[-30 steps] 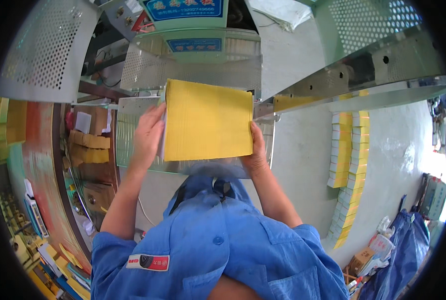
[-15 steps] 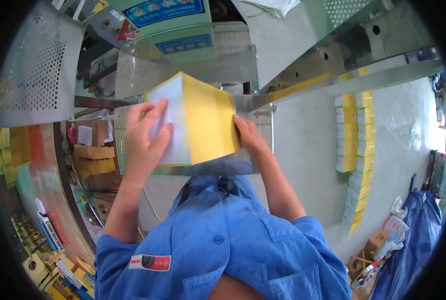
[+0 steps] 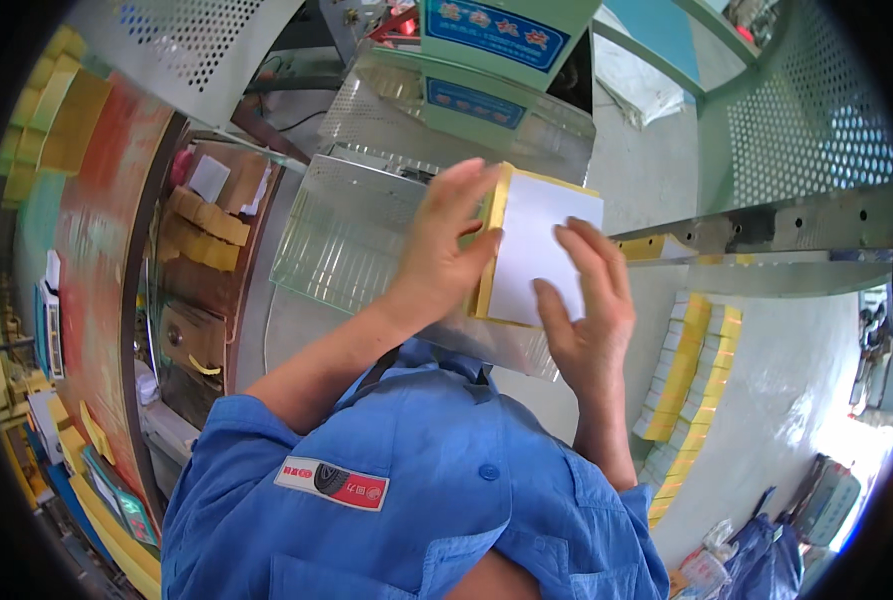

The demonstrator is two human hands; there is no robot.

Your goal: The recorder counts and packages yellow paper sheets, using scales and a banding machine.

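A pad-like stack of paper, white on top with yellow at its edges, lies tilted on a clear plate in front of me. My left hand is at the stack's left edge, slightly blurred, its thumb and fingers apart. Over the right part of the white top sheet, my right hand has its fingers spread and curved, thumb pointing inward. Whether its fingertips touch the paper I cannot tell.
The clear plate belongs to a pale green machine ahead. Perforated metal panels flank it. Rows of white-and-yellow paper bundles stand on the floor at right. A reddish-brown board runs along the left.
The yellow flap seen on the right is no longer spread out; white now faces up. My right hand has left the right edge for the top, my left hand has moved to the left edge.
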